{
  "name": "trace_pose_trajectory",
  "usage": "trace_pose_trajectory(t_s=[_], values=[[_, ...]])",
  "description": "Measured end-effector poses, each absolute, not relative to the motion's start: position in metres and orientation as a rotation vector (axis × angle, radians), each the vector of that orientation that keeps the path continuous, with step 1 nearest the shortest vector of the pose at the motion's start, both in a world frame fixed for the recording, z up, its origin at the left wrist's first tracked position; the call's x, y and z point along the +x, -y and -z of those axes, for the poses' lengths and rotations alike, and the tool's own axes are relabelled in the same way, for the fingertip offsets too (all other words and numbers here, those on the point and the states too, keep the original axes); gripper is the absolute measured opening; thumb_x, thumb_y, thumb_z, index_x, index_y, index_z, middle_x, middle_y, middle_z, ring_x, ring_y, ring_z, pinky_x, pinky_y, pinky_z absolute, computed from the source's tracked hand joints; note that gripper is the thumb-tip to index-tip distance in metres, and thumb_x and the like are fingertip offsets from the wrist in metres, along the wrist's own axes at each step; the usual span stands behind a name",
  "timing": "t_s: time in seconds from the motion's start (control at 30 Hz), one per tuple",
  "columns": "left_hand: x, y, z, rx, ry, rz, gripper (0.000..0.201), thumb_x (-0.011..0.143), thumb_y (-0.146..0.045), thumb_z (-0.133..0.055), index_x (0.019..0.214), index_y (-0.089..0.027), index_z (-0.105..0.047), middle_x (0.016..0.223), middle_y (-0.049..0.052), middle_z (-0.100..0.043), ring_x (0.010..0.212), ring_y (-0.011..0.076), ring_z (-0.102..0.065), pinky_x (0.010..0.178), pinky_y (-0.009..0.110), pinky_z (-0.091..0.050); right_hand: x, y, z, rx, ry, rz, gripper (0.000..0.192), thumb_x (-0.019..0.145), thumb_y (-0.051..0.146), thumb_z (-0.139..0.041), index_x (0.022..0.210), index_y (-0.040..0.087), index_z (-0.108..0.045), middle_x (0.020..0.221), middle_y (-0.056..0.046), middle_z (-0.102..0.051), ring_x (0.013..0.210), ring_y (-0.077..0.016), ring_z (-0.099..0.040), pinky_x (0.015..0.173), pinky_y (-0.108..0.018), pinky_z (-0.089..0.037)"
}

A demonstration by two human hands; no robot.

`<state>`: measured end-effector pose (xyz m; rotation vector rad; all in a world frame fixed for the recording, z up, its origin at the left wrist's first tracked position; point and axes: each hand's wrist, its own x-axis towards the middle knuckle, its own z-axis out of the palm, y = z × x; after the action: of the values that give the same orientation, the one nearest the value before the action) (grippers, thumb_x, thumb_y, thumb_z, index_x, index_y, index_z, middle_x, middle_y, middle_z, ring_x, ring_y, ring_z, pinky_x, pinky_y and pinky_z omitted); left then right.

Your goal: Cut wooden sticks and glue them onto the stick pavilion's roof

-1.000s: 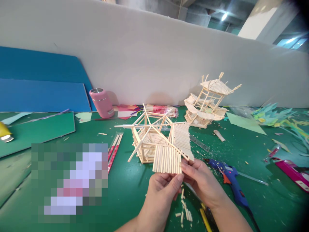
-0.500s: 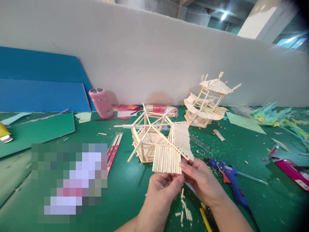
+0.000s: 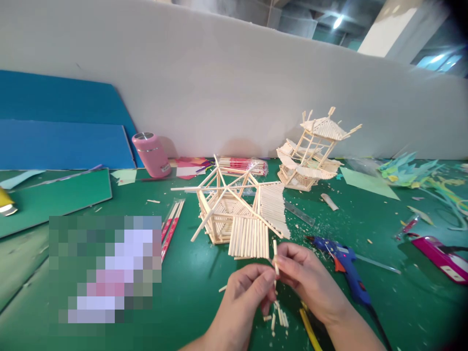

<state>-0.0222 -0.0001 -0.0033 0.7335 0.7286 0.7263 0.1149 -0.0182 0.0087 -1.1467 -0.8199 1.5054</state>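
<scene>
A half-built model [image 3: 234,212] of pale wooden sticks stands on the green mat [image 3: 190,292] in the middle, with two sloping stick panels on its near side. Just in front of it, my left hand [image 3: 243,297] and my right hand [image 3: 305,278] meet. My right hand pinches a short wooden stick [image 3: 275,256] upright, close to the near panel's lower right corner. My left hand's fingertips touch the stick's lower end. Several short stick offcuts [image 3: 278,318] lie on the mat below my hands.
A finished stick pavilion [image 3: 314,151] stands at the back right. A blue glue gun [image 3: 345,265] lies right of my hands, a yellow tool [image 3: 310,330] by my right wrist. A pink cup [image 3: 150,154], packs of sticks [image 3: 173,224], blue boards [image 3: 62,126] and paper scraps lie around.
My hands have let go of the near roof panel and drawn back slightly. My right hand now holds a single short stick upright.
</scene>
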Motion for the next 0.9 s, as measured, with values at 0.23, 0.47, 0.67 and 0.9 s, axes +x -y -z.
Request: trace_pose_trajectory(t_s=[0.23, 0.47, 0.67, 0.9], values=[[-0.040, 0.022, 0.003, 0.905, -0.885, -0.658, 0.025, 0.071, -0.037, -0.065, 0.064, -0.013, -0.070, 0.058, 0.001, -0.054, 0.047, 0.0085, -0.040, 0.045, 0.021, -0.031, 0.099, 0.062, -0.005, -1.692, 1.501, -1.027, 0.023, 0.075, 0.030, -0.060, 0.056, 0.018, -0.053, 0.054, 0.004, -0.042, 0.047, -0.0080, -0.036, 0.041, -0.021, -0.027], [-0.051, 0.041, 0.013, 1.016, -0.973, -0.692, 0.017, 0.070, -0.032, -0.067, 0.063, -0.017, -0.071, 0.064, 0.002, -0.057, 0.061, 0.0137, -0.049, 0.054, 0.022, -0.039, 0.090, 0.088, 0.008, -1.702, 1.726, -0.903, 0.022, 0.079, 0.029, -0.053, 0.059, 0.019, -0.053, 0.056, 0.002, -0.045, 0.046, -0.0094, -0.043, 0.041, -0.020, -0.033], [-0.059, 0.044, 0.007, 0.871, -1.019, -0.707, 0.022, 0.078, -0.035, -0.059, 0.069, -0.016, -0.063, 0.063, 0.001, -0.062, 0.047, 0.0079, -0.043, 0.049, 0.021, -0.034, 0.136, 0.117, 0.019, -1.962, 1.412, -0.560, 0.014, 0.079, 0.035, -0.054, 0.085, 0.024, -0.060, 0.060, 0.001, -0.053, 0.050, -0.0136, -0.051, 0.048, -0.022, -0.044], [-0.059, 0.038, 0.005, 0.749, -0.983, -0.731, 0.020, 0.077, -0.034, -0.061, 0.071, -0.015, -0.060, 0.059, -0.002, -0.060, 0.041, 0.0049, -0.039, 0.045, 0.020, -0.029, 0.178, 0.144, 0.040, -2.170, 1.441, -0.385, 0.021, 0.078, 0.036, -0.052, 0.095, 0.024, -0.055, 0.080, -0.003, -0.061, 0.066, -0.0173, -0.061, 0.056, -0.024, -0.051]])
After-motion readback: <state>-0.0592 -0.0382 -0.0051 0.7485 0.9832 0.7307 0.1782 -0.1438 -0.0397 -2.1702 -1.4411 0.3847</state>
